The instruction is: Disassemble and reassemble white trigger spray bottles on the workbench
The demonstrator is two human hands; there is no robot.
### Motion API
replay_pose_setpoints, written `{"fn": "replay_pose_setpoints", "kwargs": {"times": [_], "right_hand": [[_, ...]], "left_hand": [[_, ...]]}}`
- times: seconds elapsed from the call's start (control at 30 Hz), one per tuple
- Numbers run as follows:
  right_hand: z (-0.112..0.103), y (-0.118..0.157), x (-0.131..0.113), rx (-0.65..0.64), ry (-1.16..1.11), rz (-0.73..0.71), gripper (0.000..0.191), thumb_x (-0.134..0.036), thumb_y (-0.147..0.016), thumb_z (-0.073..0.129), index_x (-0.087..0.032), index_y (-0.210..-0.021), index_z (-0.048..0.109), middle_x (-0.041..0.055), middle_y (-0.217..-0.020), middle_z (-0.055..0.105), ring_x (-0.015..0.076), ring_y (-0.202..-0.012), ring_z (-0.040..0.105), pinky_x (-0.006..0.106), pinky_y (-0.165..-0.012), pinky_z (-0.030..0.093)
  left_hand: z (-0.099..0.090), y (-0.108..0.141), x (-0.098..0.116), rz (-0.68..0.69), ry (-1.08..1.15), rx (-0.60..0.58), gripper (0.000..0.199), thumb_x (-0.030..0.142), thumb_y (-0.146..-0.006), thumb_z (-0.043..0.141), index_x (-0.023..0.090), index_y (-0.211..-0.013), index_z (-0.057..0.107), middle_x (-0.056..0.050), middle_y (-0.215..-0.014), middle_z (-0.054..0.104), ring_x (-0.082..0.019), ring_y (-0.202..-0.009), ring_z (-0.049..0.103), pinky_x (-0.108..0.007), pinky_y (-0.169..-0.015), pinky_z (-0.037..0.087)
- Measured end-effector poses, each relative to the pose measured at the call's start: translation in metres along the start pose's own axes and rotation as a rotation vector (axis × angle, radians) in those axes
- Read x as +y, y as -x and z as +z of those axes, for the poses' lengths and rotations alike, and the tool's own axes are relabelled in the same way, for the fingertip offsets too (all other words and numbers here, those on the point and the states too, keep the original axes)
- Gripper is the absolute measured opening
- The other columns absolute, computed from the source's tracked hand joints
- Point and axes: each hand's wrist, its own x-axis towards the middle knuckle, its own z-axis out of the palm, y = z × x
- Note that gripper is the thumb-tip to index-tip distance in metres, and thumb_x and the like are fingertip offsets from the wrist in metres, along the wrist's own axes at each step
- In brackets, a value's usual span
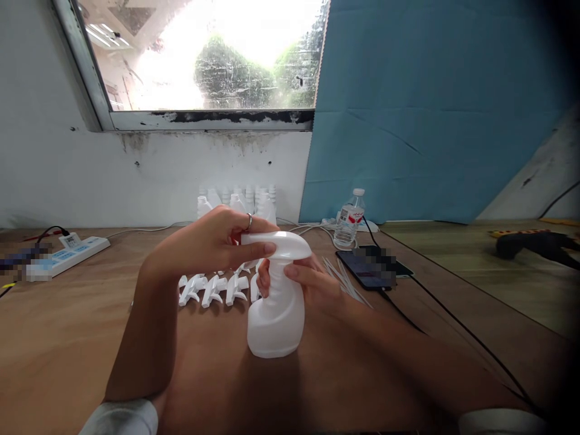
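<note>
A white spray bottle [275,323] stands upright in front of me with a white trigger sprayer head [290,244] on its neck. My left hand [215,238] is closed on the sprayer head, its thumb along the near side and its fingers behind. Around the bottle's neck my right hand [317,281] is closed, thumb in front and fingertips showing on the left side. Several loose white trigger sprayer heads [212,291] lie in a row on the table behind my left wrist. Whether the head's collar is fully down on the neck I cannot tell.
Several white bottles [235,202] stand by the wall. Thin white tubes [347,281] lie right of my hand, near a phone [365,270] with cables. A clear water bottle [350,217] stands behind it. A power strip [67,258] lies at left on the brown table [208,374].
</note>
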Motion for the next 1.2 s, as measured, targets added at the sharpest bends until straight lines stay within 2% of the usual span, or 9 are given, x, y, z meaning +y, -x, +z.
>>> {"fn": "replay_pose_setpoints", "kwargs": {"times": [0.1,0.27,0.4,0.6,0.87,0.97,1.07,1.2], "right_hand": [[-0.001,-0.001,0.001,0.023,0.083,0.017,0.032,-0.03,-0.077,0.071,-0.016,-0.099,0.052,0.0017,-0.069,0.061,0.0154,-0.062,0.059,0.029,-0.059,0.047],[0.0,0.002,0.002,-0.008,-0.02,-0.011,0.033,-0.039,-0.081,0.064,-0.016,-0.102,0.052,0.0048,-0.077,0.063,0.0177,-0.067,0.062,0.032,-0.06,0.051],[0.001,0.003,0.001,0.033,0.055,0.019,0.03,-0.034,-0.08,0.068,-0.016,-0.101,0.055,0.003,-0.074,0.062,0.016,-0.066,0.061,0.03,-0.062,0.051],[-0.006,0.004,0.005,-0.026,0.038,-0.024,0.029,-0.038,-0.083,0.065,-0.014,-0.099,0.057,0.006,-0.081,0.064,0.0161,-0.068,0.062,0.03,-0.061,0.052],[0.003,0.004,0.001,0.062,0.181,-0.048,0.027,-0.038,-0.083,0.067,-0.013,-0.092,0.059,0.0042,-0.072,0.063,0.0151,-0.063,0.061,0.029,-0.058,0.05],[0.005,0.001,-0.003,0.076,0.21,-0.014,0.026,-0.037,-0.081,0.068,-0.014,-0.088,0.06,0.0036,-0.069,0.063,0.0149,-0.062,0.06,0.029,-0.059,0.049],[0.002,-0.002,-0.008,0.03,0.223,0.066,0.024,-0.035,-0.078,0.07,-0.013,-0.083,0.06,0.0031,-0.067,0.062,0.0144,-0.062,0.059,0.028,-0.06,0.048],[-0.004,-0.006,-0.014,-0.034,0.234,0.205,0.024,-0.032,-0.073,0.07,-0.013,-0.085,0.062,0.0029,-0.073,0.063,0.0133,-0.068,0.058,0.024,-0.062,0.046]], "left_hand": [[0.0,0.001,0.0,-0.014,0.0,-0.003,0.029,0.033,-0.09,0.054,0.014,-0.107,0.069,0.002,-0.054,0.054,-0.006,-0.044,0.046,-0.016,-0.039,0.033],[-0.001,0.003,-0.001,-0.04,0.033,0.0,0.035,0.035,-0.089,0.056,0.014,-0.115,0.067,0.004,-0.051,0.05,-0.006,-0.041,0.044,-0.016,-0.038,0.033],[-0.002,0.004,-0.002,-0.025,0.051,-0.013,0.034,0.034,-0.089,0.056,0.014,-0.115,0.067,0.003,-0.052,0.053,-0.006,-0.042,0.046,-0.016,-0.039,0.034],[-0.002,0.005,-0.004,-0.07,0.027,-0.009,0.038,0.037,-0.089,0.057,0.015,-0.119,0.065,0.002,-0.054,0.053,-0.007,-0.044,0.047,-0.016,-0.04,0.036],[-0.002,0.003,-0.003,-0.046,0.033,-0.026,0.033,0.036,-0.09,0.055,0.015,-0.112,0.067,0.002,-0.054,0.054,-0.007,-0.045,0.05,-0.015,-0.04,0.039],[-0.001,0.001,-0.004,-0.041,0.021,-0.011,0.032,0.037,-0.09,0.055,0.015,-0.11,0.068,0.002,-0.055,0.055,-0.007,-0.045,0.049,-0.015,-0.041,0.038],[-0.001,-0.001,-0.004,-0.03,-0.03,0.028,0.035,0.04,-0.089,0.056,0.016,-0.111,0.068,0.001,-0.059,0.059,-0.007,-0.048,0.049,-0.016,-0.042,0.038],[-0.009,0.003,-0.009,-0.036,-0.147,-0.028,0.043,0.042,-0.088,0.058,0.022,-0.125,0.061,-0.001,-0.075,0.067,-0.009,-0.061,0.058,-0.017,-0.052,0.044]]}}
